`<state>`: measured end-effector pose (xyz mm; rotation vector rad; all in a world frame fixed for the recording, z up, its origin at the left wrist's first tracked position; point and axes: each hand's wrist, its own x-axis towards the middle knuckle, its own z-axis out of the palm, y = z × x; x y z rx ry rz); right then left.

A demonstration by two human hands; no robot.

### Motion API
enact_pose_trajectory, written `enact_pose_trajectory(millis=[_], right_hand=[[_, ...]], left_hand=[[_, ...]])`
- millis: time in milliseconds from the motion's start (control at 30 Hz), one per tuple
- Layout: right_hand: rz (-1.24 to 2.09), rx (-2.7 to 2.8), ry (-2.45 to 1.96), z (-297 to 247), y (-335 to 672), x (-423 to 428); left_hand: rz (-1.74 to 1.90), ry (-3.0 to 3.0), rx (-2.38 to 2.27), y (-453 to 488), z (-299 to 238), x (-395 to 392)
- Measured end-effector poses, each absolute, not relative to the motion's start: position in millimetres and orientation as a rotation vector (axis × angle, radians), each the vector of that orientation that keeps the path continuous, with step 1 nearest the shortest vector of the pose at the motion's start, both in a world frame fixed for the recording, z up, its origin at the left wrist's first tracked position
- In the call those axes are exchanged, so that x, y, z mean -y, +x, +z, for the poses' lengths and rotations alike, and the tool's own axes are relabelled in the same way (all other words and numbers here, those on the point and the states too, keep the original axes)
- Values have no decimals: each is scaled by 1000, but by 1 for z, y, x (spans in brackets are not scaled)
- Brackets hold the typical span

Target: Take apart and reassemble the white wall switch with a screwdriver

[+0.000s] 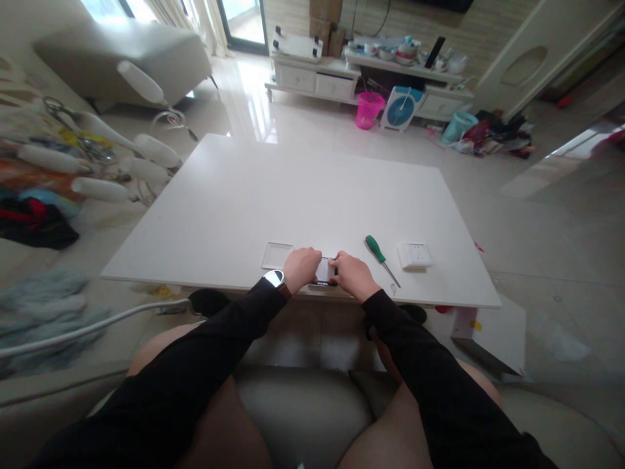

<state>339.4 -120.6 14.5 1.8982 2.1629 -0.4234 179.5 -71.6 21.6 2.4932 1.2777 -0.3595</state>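
Near the table's front edge, my left hand [300, 268] and my right hand [355, 276] grip opposite sides of a small rectangular piece [323, 270] with a whitish face and a dark lower edge. Fingers cover its sides, so its exact kind does not show. Left of my hands lies a thin clear rectangular frame [278, 255]. A screwdriver [375, 247] with a green handle rests to the right, its tip pointing toward me. Close to that tip is a tiny clear item [393, 288]. Further right sits a white wall socket [416, 255].
The white table [312, 189] spans the middle. A lamp with several white shades [156, 150] stands at its left. Across the floor are a TV cabinet [312, 81], a pink basket [369, 109] and a blue fan [402, 107]. A white box [498, 335] stands by the right corner.
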Motion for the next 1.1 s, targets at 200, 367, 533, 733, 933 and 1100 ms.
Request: enact_pose_trajectory(millis=[200,367,533,733,933,1100], right_hand=[[-429,-2192,1888,14,340,121],[-437,-2204,1898,12,342,120],[-424,-2185,1897,13,342,121],[-441,-2175,1891,14,340,121],[-461,-2198,1882,12,341,119],[-478,-2208,1895,12,342,118]], left_hand=[[-340,2519,-1250,179,19,71],[-342,2533,-1249,179,19,72],[-331,2496,-1264,180,19,72],[-314,2520,-1274,180,16,72],[-298,2540,-1262,181,12,71],[-283,2536,-1260,181,13,72]])
